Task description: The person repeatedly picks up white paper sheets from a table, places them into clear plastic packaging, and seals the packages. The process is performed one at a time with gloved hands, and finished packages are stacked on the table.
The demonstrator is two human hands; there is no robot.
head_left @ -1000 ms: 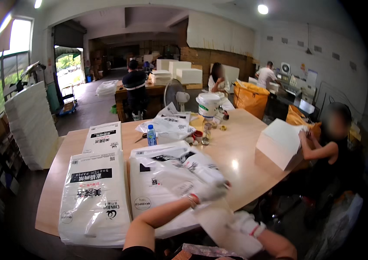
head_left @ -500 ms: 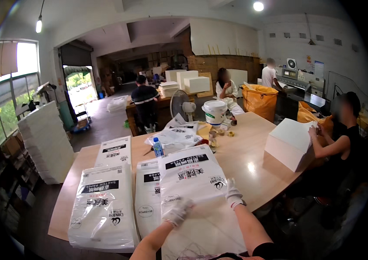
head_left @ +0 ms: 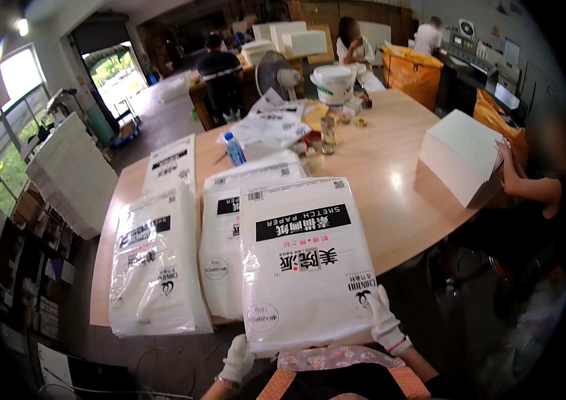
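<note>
A pack of sketch paper (head_left: 299, 267) in clear, printed plastic lies right in front of me, its near end at my apron. My left hand (head_left: 237, 360), in a white knit glove, is closed at its near left corner. On the right edge close to the near corner, my right hand (head_left: 387, 327), gloved alike, grips the pack; part of its fingers is hidden. Another wrapped pack (head_left: 219, 227) lies partly under this one. To the left rests a further wrapped pack (head_left: 156, 273), with one more pack (head_left: 171, 163) behind it.
Beyond the packs stand a water bottle (head_left: 235, 150), loose plastic bags (head_left: 269, 127), a glass jar (head_left: 327, 135) and a white bucket (head_left: 333, 87). At the table's right, a co-worker's hand (head_left: 506, 157) touches a large white paper stack (head_left: 459, 157). Tall white stacks (head_left: 69, 177) stand at left.
The printed plastic now reaches the near end, where plain white showed before. My left hand has moved from its top to the near left corner; my right hand slid nearer. The view tilted down.
</note>
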